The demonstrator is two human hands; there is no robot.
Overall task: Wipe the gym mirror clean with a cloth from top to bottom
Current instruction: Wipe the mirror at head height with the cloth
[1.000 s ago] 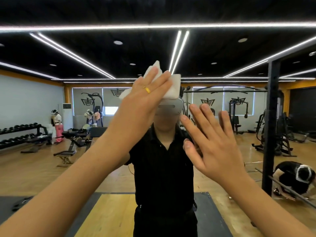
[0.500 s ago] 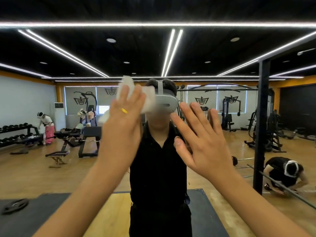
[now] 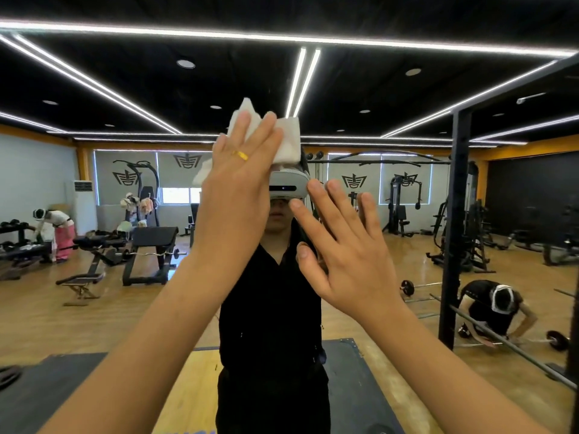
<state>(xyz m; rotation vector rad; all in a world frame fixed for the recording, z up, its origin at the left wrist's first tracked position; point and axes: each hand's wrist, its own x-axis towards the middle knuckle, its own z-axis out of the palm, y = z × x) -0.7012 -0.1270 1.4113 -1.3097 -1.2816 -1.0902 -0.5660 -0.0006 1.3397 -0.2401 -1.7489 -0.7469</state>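
**A:** How did the hands grip?

**B:** The left hand (image 3: 233,195) lay flat with its fingers nearly straight and close together, pressing a cloth (image 3: 283,137) against the mirror (image 3: 391,98) rather than pinching it. A gold ring (image 3: 240,155) sat on one finger. The right hand (image 3: 347,255) held nothing; its fingers were spread wide, palm toward the glass, lower than the left and just to its side. Whether it touched the glass could not be told.

**A:** What was the cloth like, and where was it?

**B:** White, soft and crumpled, with ragged peaks poking out above and beside the fingers. It was at about head height on the glass, covering the top of the reflected person's head.

**A:** And the mirror and room?

**B:** The mirror filled the view, smooth and bright. It reflected the person in a black shirt (image 3: 272,302) with a white headset (image 3: 288,184) over the eyes. Behind was a gym: a glossy wooden floor (image 3: 47,321), dark mats (image 3: 40,389), a black ceiling crossed by long white light strips (image 3: 305,79), padded black benches (image 3: 150,245), and a black metal rack post (image 3: 454,230) to the right. Two other people were bent over, one far left, one low on the right.
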